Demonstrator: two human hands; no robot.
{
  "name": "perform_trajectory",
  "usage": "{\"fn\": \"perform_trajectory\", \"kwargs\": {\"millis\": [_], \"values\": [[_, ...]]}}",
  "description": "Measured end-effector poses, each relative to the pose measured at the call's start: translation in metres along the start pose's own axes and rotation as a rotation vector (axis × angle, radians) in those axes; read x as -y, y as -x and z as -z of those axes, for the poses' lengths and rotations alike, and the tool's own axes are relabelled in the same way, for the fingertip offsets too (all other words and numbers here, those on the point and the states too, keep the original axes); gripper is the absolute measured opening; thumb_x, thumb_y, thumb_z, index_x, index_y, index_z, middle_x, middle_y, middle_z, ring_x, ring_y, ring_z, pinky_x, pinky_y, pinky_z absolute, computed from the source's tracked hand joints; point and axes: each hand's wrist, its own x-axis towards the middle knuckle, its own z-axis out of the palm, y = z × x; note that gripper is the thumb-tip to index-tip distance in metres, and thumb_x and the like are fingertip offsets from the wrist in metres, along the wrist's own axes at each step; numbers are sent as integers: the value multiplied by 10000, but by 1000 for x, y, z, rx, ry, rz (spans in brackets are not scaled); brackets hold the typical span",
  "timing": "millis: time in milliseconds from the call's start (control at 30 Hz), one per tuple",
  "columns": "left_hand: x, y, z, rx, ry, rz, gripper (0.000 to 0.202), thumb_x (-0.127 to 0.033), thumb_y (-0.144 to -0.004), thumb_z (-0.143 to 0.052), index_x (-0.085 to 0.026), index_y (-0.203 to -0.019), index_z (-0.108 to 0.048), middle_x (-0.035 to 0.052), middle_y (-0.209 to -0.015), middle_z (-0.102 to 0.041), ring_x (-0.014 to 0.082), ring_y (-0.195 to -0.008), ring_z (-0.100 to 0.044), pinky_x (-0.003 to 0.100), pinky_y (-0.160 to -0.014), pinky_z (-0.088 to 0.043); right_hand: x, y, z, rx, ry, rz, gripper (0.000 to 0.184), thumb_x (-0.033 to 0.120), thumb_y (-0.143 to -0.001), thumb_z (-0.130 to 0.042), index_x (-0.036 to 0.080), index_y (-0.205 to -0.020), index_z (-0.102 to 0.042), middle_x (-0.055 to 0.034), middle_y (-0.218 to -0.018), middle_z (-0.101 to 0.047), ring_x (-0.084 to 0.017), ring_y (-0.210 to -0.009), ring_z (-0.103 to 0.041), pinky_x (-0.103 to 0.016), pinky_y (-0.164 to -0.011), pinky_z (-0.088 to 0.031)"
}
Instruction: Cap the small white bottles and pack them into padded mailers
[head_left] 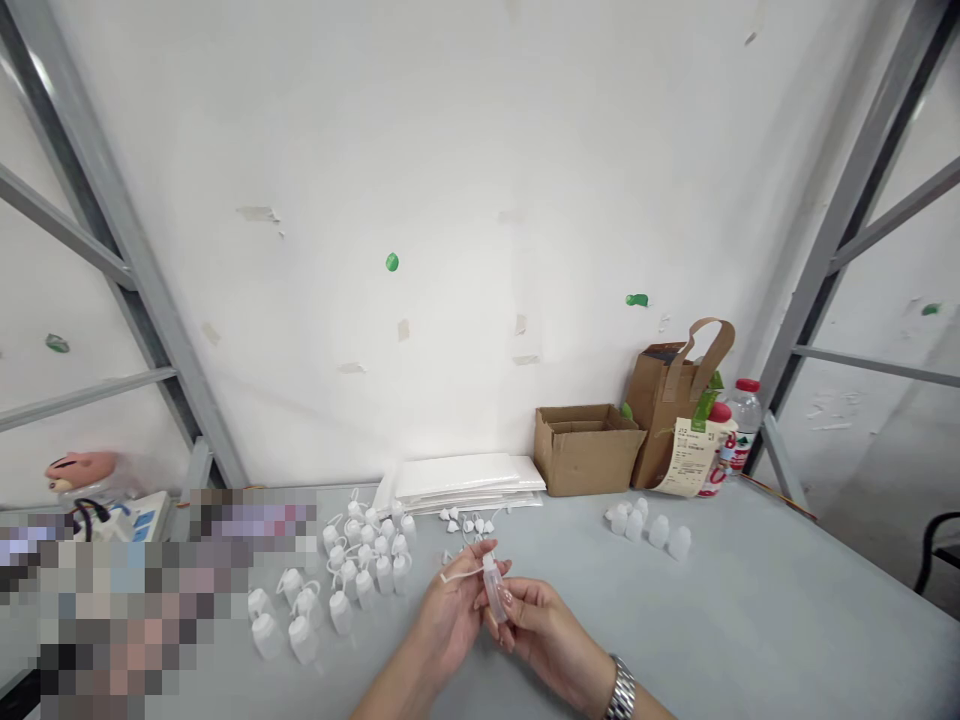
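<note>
Closest to the camera, a watch point(621, 688) circles the right wrist, in front of the carton point(592, 465). The right hand point(551, 630) is narrowed on a small bottle point(496, 594), its thumb on the near face and its fingers curled about the lower body. The left hand point(457, 612) is half closed on the same bottle from behind, fingers bent near the neck; how firmly it presses I cannot tell. The bottle leans, neck up, left of the carton and nearer the camera. A thin strap point(460, 575) runs from its neck over the left hand.

The bottle looks like soft, translucent plastic, so it should be very light, easily squeezed and hard to break. Its smooth wall may slip or roll under the fingertips, and hard pressure at the middle would probably dent it. A gentle pinch low on the body, with 1 hand steadying the stiffer-looking neck, seems the best hold. The strap looks bendy and is likely best left outside the pinch.

Well left of the carton stand many strapped bottles point(364, 588). Just left of it lie white sheets point(457, 480), with loose caps point(469, 525) nearer the camera. Right of the carton are a bag point(651, 405) and, farther forward, at least 4 spare bottles point(679, 543).
</note>
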Motion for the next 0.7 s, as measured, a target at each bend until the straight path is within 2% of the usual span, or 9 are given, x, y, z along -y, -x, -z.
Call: {"fn": "perform_trajectory", "kwargs": {"millis": [200,467,700], "values": [[3,-3,4,71,23,-38,214,-216,-745,-504,-159,-949,-536,61,-750,-629,156,-589,-547,279,-501,-396,1,-2,-1,-20,35,24,310,415,-684,-709,110,-729,-678,15,-563,-496,-61,-501,-371,-209,-532,-258],[4,-3,7,216,112,-61,217,-246,-692,-527,-164,-889,-570,55,-769,-642,173,-646,-568,311,-583,-401,0,-4,-1,-224,476,155,356,491,-687,-661,136,-701,-645,7,-604,-525,-101,-537,-438,-240,-546,-359],[3,-3,6,226,104,-54,252,-243,-631,-539,-165,-868,-565,57,-765,-640,193,-663,-566,323,-579,-383,-3,-4,-2,-290,537,155,395,528,-686,-632,133,-700,-637,8,-599,-516,-110,-548,-440,-247,-553,-379]]}}
